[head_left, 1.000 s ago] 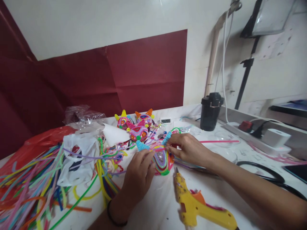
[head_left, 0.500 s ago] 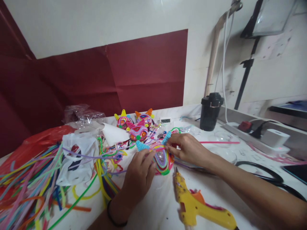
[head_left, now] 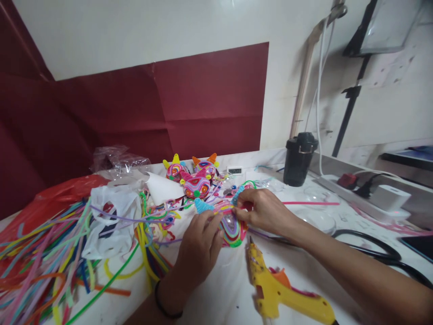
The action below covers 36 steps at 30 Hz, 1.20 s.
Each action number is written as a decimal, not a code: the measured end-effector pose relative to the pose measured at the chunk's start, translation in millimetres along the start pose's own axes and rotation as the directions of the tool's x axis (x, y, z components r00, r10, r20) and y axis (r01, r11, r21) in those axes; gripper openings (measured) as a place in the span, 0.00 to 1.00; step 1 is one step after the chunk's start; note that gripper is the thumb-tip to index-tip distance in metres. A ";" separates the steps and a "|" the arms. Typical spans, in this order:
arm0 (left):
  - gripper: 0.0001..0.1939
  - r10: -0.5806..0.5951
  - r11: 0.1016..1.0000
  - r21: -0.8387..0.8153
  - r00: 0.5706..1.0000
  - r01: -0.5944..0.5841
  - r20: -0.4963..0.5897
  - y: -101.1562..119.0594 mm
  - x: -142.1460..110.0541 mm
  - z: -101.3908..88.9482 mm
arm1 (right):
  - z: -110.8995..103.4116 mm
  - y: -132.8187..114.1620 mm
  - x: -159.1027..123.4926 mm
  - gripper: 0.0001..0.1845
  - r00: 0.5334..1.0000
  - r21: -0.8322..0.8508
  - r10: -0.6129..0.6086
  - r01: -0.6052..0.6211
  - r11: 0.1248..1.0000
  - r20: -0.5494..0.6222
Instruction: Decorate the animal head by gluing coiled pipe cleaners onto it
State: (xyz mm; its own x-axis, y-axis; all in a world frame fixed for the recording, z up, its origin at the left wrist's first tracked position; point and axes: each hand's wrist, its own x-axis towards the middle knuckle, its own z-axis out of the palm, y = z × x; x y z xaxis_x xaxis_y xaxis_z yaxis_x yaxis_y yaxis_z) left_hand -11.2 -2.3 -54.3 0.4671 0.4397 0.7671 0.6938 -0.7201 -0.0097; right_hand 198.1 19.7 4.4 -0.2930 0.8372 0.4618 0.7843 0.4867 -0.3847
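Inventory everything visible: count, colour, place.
Craft head: 1, multicoloured, between hands
Similar heads: 3, multicoloured, behind it
Table: 1, white, below
Glue gun: 1, yellow, front
Fuzzy strips: many, mixed, left
Plastic wrappings: several, mixed, left
Lidded cup: 1, black, right
Power strip: 1, white, right
Display: 1, white, back
Scissors: 1, black, right
Wall covering: 1, maroon, back
Wall: 1, white, back
Left hand: 1, bare, at craft head
Right hand: 1, bare, at blue ear

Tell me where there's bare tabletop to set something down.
Mostly bare tabletop lies between left hand and yellow glue gun, another patch between that and right forearm. Crowded: fuzzy strips and white bag at left.
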 end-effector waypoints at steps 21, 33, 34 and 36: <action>0.16 -0.028 0.999 -0.037 1.000 0.028 0.003 2.5 -0.1 1.3 | -3.8 -19.5 5.8 0.08 0.980 -0.278 0.164 -0.127 0.952 0.113; 0.15 -0.055 0.998 -0.032 0.998 0.055 0.017 5.7 0.5 -0.5 | -3.4 -26.1 10.6 0.10 0.967 -0.368 0.215 -0.152 0.917 0.135; 0.15 -0.057 0.998 -0.029 0.998 0.058 0.026 5.6 0.4 -0.3 | -3.6 -26.7 11.1 0.10 0.966 -0.374 0.219 -0.155 0.914 0.136; 0.15 -0.060 0.998 -0.018 0.998 0.061 0.032 5.2 0.2 0.4 | -3.9 -28.1 12.1 0.09 0.964 -0.384 0.226 -0.158 0.910 0.138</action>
State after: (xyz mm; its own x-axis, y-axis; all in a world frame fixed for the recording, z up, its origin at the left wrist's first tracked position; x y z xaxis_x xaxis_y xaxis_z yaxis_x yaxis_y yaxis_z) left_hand -7.3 -5.7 -54.4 0.4420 0.4995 0.7451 0.7110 -0.7015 0.0485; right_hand 174.7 15.3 23.9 -0.1811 0.9517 0.2477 0.9697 0.2148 -0.1162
